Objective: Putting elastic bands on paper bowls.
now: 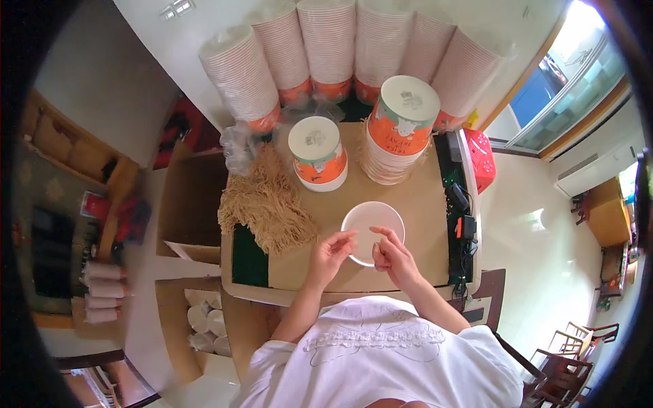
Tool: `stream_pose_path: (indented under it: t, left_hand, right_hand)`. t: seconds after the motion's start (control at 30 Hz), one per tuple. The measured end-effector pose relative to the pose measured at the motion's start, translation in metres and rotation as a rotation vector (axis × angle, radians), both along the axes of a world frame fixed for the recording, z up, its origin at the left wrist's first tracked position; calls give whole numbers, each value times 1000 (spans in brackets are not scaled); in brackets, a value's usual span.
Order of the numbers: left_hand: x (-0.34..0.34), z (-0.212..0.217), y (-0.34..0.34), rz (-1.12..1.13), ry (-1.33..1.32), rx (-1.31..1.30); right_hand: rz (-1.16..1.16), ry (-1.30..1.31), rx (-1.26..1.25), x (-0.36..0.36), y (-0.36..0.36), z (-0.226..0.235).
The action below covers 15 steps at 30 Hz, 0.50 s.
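A white paper bucket (pixel 360 253) stands mouth up near the table's front edge, its inside facing me. My left hand (pixel 330 257) is over its left rim, thumb and fingertips drawn together in a pinch. Over the right side of the bucket is my right hand (pixel 396 262), its fingers curled and the index finger bent toward the left hand. Whatever thin thing the fingers may hold is too small to make out. A heap of tan cords (pixel 265 204) lies to the left. Beyond the bucket stand an upside-down orange and white bucket (pixel 321 170) and a taller upside-down stack (pixel 396 146) with tan cords around it.
Tall plastic-wrapped bucket stacks (pixel 326 41) line the wall behind. Clear plastic wrap (pixel 237 149) lies by the cords. Black cables and adapters (pixel 466 228) run along the right edge, near a red plastic stool (pixel 480 160). An open carton (pixel 180 326) with white items sits at lower left.
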<state>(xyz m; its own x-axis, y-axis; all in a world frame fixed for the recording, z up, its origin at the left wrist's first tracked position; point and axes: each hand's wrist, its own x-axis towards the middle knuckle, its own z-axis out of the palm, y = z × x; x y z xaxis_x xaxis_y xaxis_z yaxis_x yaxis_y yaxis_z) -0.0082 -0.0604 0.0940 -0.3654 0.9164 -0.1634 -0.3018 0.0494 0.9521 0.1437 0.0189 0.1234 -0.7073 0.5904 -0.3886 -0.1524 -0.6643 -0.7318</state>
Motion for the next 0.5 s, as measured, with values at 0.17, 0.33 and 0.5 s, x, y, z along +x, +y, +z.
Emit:
stream_pose_path:
  t: [0.17,0.33,0.5]
  left_hand:
    - [14,-2,10,-270,-59,-44]
    - [26,-9,6,-162,-41,9]
    - [27,-20,-2,49,2,2]
  right_hand:
    - [8,-2,18,4,-7,0]
    - [116,-83,36,8,-10,-7]
    - [131,-194,315,9,-15,-25]
